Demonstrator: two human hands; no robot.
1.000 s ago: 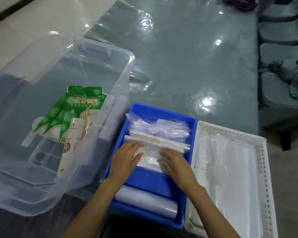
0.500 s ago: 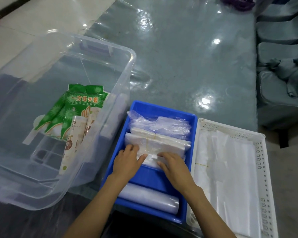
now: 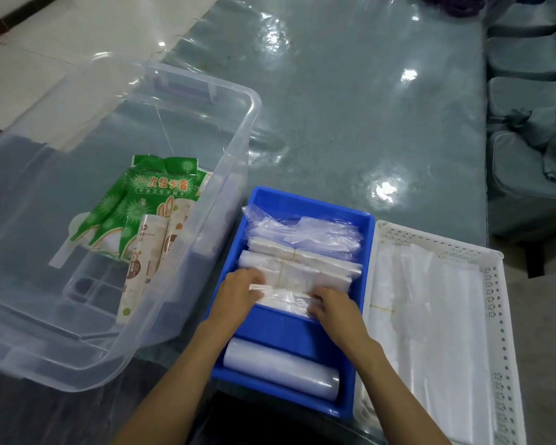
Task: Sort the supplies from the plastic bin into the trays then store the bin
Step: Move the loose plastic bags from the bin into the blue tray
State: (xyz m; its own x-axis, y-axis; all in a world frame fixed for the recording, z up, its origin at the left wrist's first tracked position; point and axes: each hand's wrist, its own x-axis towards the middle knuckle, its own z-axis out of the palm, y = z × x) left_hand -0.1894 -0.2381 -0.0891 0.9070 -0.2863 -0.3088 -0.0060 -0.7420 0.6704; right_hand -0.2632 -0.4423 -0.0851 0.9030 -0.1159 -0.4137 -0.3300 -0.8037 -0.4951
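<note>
1. Table (image 3: 350, 107): glossy grey-green top under a clear cover; carries the bin and both trays.
2. Clear plastic bin (image 3: 244, 130): at the left, lid off. Inside lie green glove packets (image 3: 148, 200) fanned against the floor, with two printed rolls (image 3: 148, 252) leaning over their near edge.
3. White perforated tray (image 3: 495, 300): at the right, touching the blue tray's side; filled with flat white bags (image 3: 430, 316).
4. Blue tray (image 3: 302, 197): between bin and white tray. Far end holds loose clear bags (image 3: 318, 232); behind the hands stand banded stacks of bags (image 3: 318, 268); near end holds a clear film roll (image 3: 280, 370) lying crosswise.
5. Clear bag bundle (image 3: 283, 298): mid-tray, just in front of the banded stacks, held at both ends.
6. Left hand (image 3: 238, 293): fingers curled over the bundle's left end, gripping it.
7. Right hand (image 3: 337, 311): fingers curled onto the bundle's right end, gripping it.
</note>
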